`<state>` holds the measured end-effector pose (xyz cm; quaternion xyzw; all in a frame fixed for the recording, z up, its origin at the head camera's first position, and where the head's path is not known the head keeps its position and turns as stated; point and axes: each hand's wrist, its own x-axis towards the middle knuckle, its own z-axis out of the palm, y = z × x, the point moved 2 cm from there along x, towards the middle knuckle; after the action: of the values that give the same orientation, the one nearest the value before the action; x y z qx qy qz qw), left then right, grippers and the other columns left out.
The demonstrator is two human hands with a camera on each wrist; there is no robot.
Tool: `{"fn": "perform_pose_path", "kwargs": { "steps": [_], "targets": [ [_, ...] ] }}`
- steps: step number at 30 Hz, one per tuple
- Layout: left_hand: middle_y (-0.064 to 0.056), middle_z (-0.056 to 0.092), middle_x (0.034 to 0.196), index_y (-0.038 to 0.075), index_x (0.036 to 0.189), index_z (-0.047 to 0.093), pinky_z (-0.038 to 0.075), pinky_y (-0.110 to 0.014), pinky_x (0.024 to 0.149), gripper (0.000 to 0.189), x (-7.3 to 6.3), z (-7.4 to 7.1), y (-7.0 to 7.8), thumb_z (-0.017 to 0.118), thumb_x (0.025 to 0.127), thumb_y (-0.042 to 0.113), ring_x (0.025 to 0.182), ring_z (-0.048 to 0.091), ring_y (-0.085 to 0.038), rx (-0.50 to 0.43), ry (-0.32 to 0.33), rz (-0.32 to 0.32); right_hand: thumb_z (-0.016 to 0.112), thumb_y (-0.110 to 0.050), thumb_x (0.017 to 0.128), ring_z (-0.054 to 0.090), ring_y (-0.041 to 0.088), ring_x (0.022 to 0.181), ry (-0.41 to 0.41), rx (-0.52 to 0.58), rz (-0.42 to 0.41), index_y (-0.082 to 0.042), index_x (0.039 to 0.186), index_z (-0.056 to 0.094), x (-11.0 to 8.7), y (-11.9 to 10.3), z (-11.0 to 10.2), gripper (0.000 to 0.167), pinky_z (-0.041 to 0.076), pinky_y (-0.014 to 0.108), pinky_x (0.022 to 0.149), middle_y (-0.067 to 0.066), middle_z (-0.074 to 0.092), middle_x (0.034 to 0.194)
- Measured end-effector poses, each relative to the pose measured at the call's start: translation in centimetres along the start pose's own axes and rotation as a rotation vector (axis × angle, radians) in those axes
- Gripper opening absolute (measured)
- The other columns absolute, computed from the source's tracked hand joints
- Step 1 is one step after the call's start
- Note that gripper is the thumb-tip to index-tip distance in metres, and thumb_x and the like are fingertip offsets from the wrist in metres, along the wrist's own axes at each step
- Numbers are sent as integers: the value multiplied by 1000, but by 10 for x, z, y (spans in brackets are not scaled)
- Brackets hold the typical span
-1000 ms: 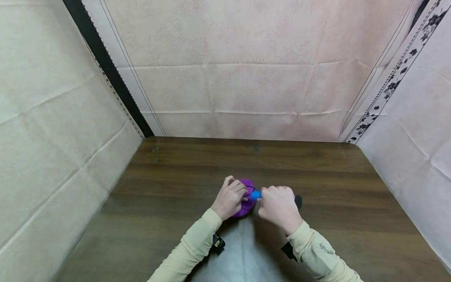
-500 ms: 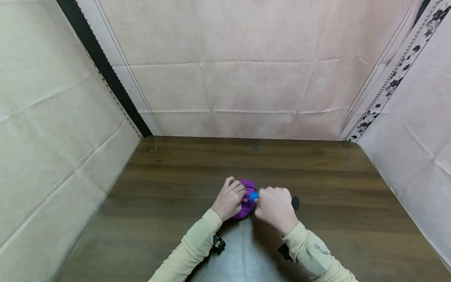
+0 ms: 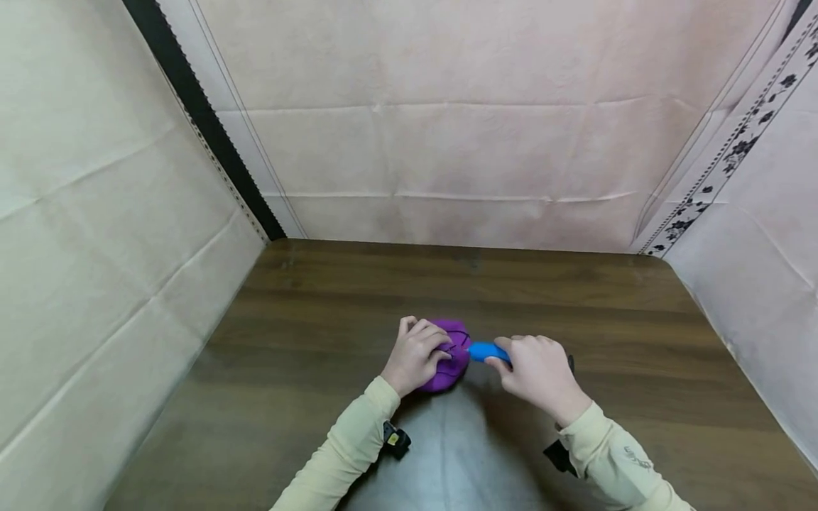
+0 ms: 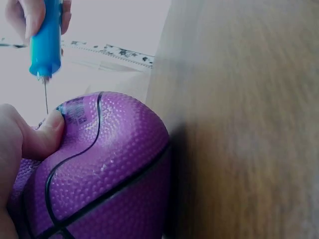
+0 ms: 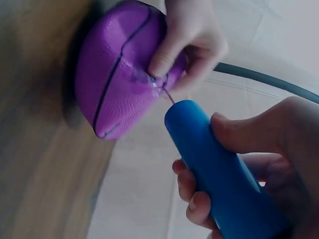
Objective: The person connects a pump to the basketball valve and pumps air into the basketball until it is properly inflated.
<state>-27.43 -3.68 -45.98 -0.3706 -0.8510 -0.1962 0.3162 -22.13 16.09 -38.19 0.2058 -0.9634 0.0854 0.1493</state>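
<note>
A purple rubber ball (image 3: 442, 380) with black seam lines lies partly collapsed on the table. My left hand (image 3: 415, 358) grips its side, and the thumb (image 4: 51, 130) presses into the skin beside a printed patch. To the right, my right hand (image 3: 537, 369) has its fingers and thumb curled round a blue hand pump (image 5: 209, 159). From the pump's tip a thin needle (image 5: 170, 96) points at the ball, close by the left thumb. In the right wrist view the needle's end meets the ball's surface; how deep it sits cannot be told.
The wooden table (image 3: 307, 312) surrounds the hands, with a grey sheen near its front. Pale cloth (image 3: 447, 156) hangs behind it and on both sides. Each wrist wears a small black camera; the left camera (image 3: 396, 440) shows below the sleeve.
My right hand first moved slightly left towards the ball, then back right, and more of the blue pump now shows. My left hand keeps its grip on the ball. The head view has shifted slightly.
</note>
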Motion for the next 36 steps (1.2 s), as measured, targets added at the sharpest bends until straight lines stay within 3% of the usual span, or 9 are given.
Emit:
{"fn": "perform_pose_path", "kwargs": {
  "steps": [7, 13, 19, 28, 32, 36],
  "targets": [
    [3, 73, 90, 13, 89, 72, 37, -42, 95, 14, -5, -3, -8, 78, 77, 15, 90, 63, -13, -146, 38, -104, 75, -27, 83, 30, 9, 47, 61, 6, -16, -15, 69, 54, -2, 3, -15, 28, 24, 24, 48, -8, 25, 56],
    [1, 73, 90, 11, 90, 72, 37, -42, 95, 15, -4, -5, -9, 78, 77, 11, 91, 63, -15, -178, 66, -92, 74, -29, 84, 31, 7, 48, 53, 17, -78, -17, 65, 47, 2, -6, -12, 35, 28, 23, 48, -9, 28, 55],
    [0, 73, 91, 10, 90, 72, 37, -41, 94, 14, -4, -4, -6, 77, 77, 10, 91, 64, -15, -188, 63, -77, 78, -27, 80, 38, 11, 48, 73, -21, -71, -15, 65, 50, 3, -11, -3, 34, 35, 27, 50, -7, 35, 53],
    [2, 72, 88, 11, 88, 71, 38, -42, 91, 13, 1, -3, 1, 78, 78, 15, 87, 62, -14, -78, 54, -9, 80, -22, 71, 49, 21, 44, 192, -231, -101, -9, 57, 49, 4, -36, -7, 37, 37, 30, 49, 2, 48, 48],
    [3, 71, 86, 11, 87, 70, 39, -40, 90, 10, 3, -2, 7, 76, 80, 15, 87, 61, -14, -8, 38, 40, 74, -14, 65, 48, 18, 43, 154, -280, -112, -13, 48, 42, 10, -48, -6, 36, 34, 29, 45, 0, 46, 46],
    [3, 70, 84, 11, 84, 70, 39, -38, 90, 9, -1, 2, 11, 76, 80, 14, 86, 60, -13, 27, 28, 71, 70, -11, 63, 42, 18, 39, 96, -251, -77, -16, 45, 38, 12, -52, 0, 37, 32, 29, 40, -2, 42, 44]
  ]
}}
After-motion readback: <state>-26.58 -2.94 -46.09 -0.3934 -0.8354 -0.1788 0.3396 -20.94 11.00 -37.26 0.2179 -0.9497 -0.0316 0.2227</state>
